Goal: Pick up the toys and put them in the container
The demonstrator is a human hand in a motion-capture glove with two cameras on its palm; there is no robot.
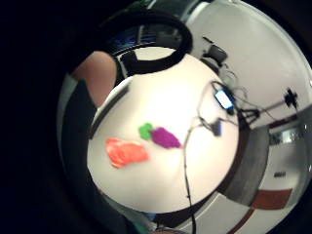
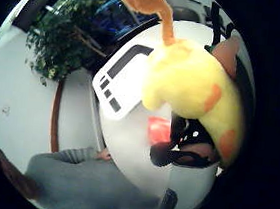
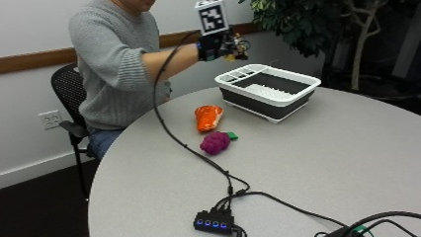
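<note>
Closest to where I stand, a small black box with blue lights sits on the round grey table, and a black cable runs from it across the tabletop and up toward the person's raised arm. Farther in, a purple grape toy with a green leaf lies near the middle of the table, and an orange toy lies just beyond it, close by but not touching as far as I can see. Behind those, toward the far edge, stands the container, a white-rimmed tub with dark sides and a ribbed white floor.

A person in a grey sweater sits on a black chair at the table's edge. Their gloved right hand is lifted well above the table, near the container's rim on the person's side. Its fingers are curled around a yellow plush toy with orange patches and an orange tail; the thumb-side palm view shows it filling the space right against the palm, with the container and the orange toy below it. A leafy plant stands behind the table.
</note>
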